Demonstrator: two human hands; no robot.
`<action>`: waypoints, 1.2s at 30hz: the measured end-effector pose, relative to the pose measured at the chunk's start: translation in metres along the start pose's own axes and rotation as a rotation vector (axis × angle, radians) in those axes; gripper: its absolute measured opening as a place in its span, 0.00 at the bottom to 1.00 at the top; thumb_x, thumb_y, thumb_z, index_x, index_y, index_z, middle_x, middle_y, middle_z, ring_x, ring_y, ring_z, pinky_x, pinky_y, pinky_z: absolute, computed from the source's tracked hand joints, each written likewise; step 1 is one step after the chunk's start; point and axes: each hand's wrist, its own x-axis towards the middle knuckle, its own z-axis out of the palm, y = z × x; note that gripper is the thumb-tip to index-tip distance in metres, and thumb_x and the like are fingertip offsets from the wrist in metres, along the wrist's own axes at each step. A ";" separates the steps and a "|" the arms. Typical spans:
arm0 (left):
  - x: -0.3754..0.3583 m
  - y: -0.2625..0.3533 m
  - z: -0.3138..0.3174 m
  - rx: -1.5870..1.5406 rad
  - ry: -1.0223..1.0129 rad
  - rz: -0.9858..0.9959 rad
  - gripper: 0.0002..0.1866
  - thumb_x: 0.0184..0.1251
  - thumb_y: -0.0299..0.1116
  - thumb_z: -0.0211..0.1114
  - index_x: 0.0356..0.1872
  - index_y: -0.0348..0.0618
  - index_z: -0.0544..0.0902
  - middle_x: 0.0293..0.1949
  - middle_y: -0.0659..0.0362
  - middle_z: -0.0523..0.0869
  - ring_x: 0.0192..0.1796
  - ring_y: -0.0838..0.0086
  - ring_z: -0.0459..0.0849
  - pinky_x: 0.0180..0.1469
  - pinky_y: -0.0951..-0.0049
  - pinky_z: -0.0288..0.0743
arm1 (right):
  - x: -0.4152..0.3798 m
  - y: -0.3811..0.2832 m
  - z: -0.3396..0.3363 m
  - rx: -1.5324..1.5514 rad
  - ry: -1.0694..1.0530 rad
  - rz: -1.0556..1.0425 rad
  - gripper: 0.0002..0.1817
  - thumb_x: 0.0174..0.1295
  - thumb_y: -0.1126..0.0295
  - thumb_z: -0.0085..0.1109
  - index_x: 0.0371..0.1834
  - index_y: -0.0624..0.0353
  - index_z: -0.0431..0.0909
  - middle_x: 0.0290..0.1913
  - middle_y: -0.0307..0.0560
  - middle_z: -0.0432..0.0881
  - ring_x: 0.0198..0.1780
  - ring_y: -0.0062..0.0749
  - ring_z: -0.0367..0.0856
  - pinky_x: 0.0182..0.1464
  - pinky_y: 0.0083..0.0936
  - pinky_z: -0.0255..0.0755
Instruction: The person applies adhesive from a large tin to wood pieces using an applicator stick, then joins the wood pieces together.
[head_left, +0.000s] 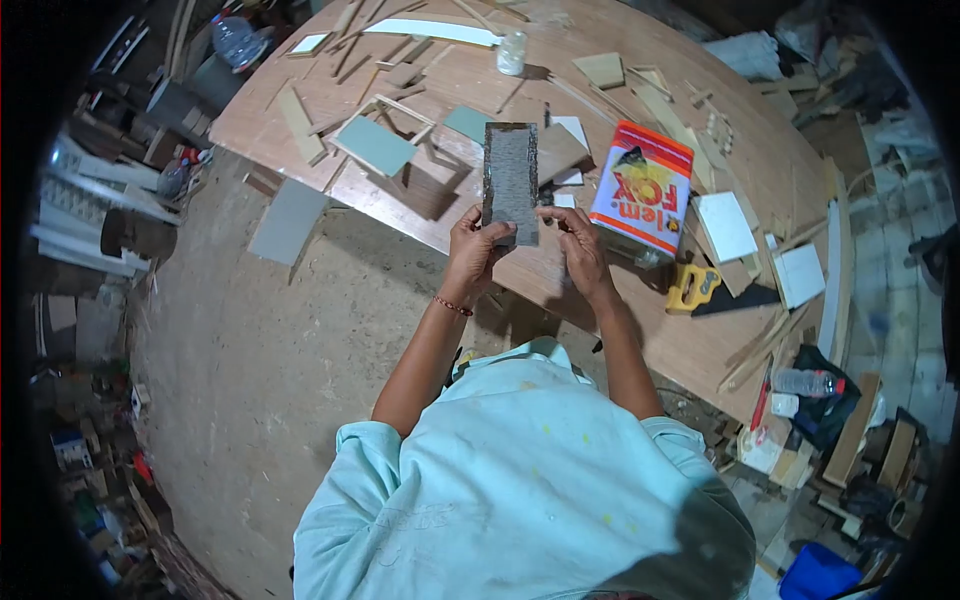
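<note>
My left hand (474, 248) is closed around the lower left corner of a grey rectangular board (511, 172) with dark, rough brown edges, its thumb lying across the face. The board is held up over the near edge of the table. At its lower right edge is my right hand (578, 245), fingers bent and apart, a fingertip close to or touching the edge. Right of that hand stands a red and white tin (645, 190) with "FOX" lettering, upside down in my view. Behind the board lies a green panel (466, 124).
The wooden table (430, 215) carries a small frame with a green panel (375, 146), a glass jar (511, 54), wood strips, white pieces (726, 226) and a yellow-handled saw (692, 288). A plastic bottle (808, 383) and wood scraps lie at lower right.
</note>
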 end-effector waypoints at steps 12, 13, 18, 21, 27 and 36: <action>-0.016 0.026 -0.024 -0.041 0.106 0.079 0.14 0.49 0.18 0.60 0.40 0.40 0.75 0.33 0.60 0.81 0.30 0.78 0.81 0.29 0.79 0.78 | 0.029 -0.012 0.028 -0.099 -0.161 -0.119 0.22 0.47 0.79 0.38 0.45 0.53 0.75 0.35 0.49 0.70 0.38 0.35 0.70 0.44 0.28 0.65; -0.016 0.029 -0.024 -0.055 0.101 0.093 0.14 0.49 0.18 0.60 0.40 0.40 0.75 0.32 0.59 0.82 0.29 0.78 0.81 0.29 0.79 0.78 | 0.027 -0.013 0.029 -0.098 -0.166 -0.125 0.22 0.47 0.79 0.38 0.45 0.53 0.75 0.35 0.49 0.70 0.38 0.35 0.70 0.44 0.28 0.65; -0.014 0.033 -0.032 -0.093 0.109 0.134 0.15 0.49 0.18 0.60 0.40 0.41 0.75 0.32 0.59 0.82 0.29 0.77 0.81 0.27 0.80 0.79 | 0.020 -0.012 0.035 0.227 -0.293 -0.139 0.21 0.46 0.80 0.38 0.42 0.57 0.77 0.34 0.45 0.69 0.41 0.30 0.68 0.48 0.23 0.61; -0.015 0.037 -0.033 -0.102 0.105 0.136 0.15 0.49 0.17 0.59 0.40 0.41 0.74 0.33 0.59 0.81 0.30 0.77 0.81 0.27 0.79 0.79 | 0.030 -0.022 0.038 0.237 -0.250 -0.115 0.22 0.45 0.81 0.38 0.42 0.57 0.77 0.35 0.44 0.67 0.43 0.29 0.66 0.49 0.20 0.60; -0.016 0.042 -0.038 -0.113 0.118 0.153 0.15 0.49 0.18 0.60 0.40 0.41 0.75 0.33 0.59 0.82 0.30 0.77 0.81 0.27 0.80 0.79 | 0.049 -0.017 0.050 0.161 -0.223 -0.122 0.23 0.43 0.82 0.39 0.43 0.56 0.78 0.37 0.44 0.66 0.43 0.29 0.66 0.51 0.21 0.59; -0.010 0.050 -0.045 -0.154 0.182 0.181 0.15 0.48 0.17 0.59 0.40 0.38 0.75 0.32 0.58 0.82 0.27 0.77 0.81 0.23 0.82 0.78 | 0.031 -0.019 0.050 0.387 -0.329 -0.100 0.19 0.40 0.81 0.39 0.33 0.59 0.79 0.34 0.41 0.63 0.42 0.28 0.63 0.49 0.18 0.58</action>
